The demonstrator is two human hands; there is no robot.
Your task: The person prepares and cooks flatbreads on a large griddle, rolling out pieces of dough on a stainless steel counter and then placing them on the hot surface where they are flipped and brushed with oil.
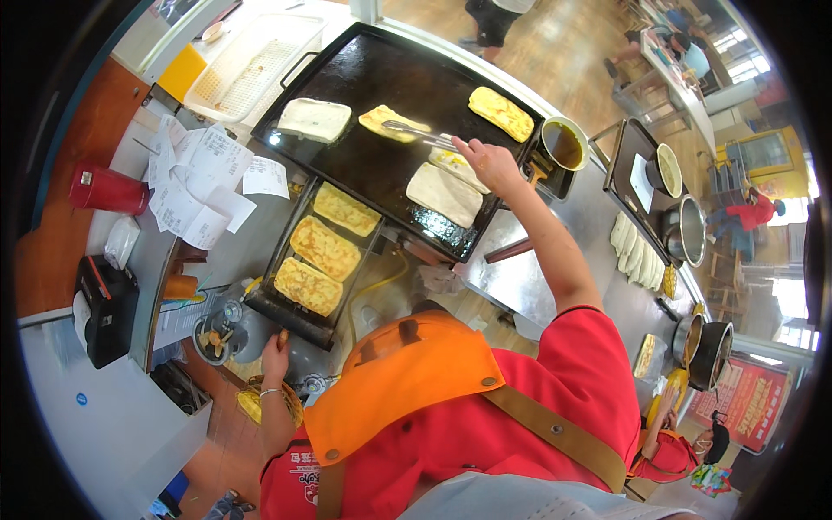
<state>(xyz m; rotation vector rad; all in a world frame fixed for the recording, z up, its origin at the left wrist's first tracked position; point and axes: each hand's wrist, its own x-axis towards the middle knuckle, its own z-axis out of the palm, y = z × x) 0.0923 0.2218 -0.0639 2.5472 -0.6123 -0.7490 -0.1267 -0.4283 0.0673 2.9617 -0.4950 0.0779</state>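
Observation:
My right hand grips metal tongs, whose far end lies over a yellow egg-coated flatbread on the black griddle. Near that hand lie a pale flatbread and one partly covered with egg. A browned flatbread rests at the griddle's far right, a white one at its left. My left hand is low at the left, fingers curled beside the front edge of a pulled-out rack; whether it holds anything is unclear. Several golden flatbreads lie on the rack.
A pot of brown liquid stands right of the griddle. Raw dough pieces and steel pots are farther right, with a co-worker beyond. At left are paper slips, a red cup, a white basket and gas cylinders.

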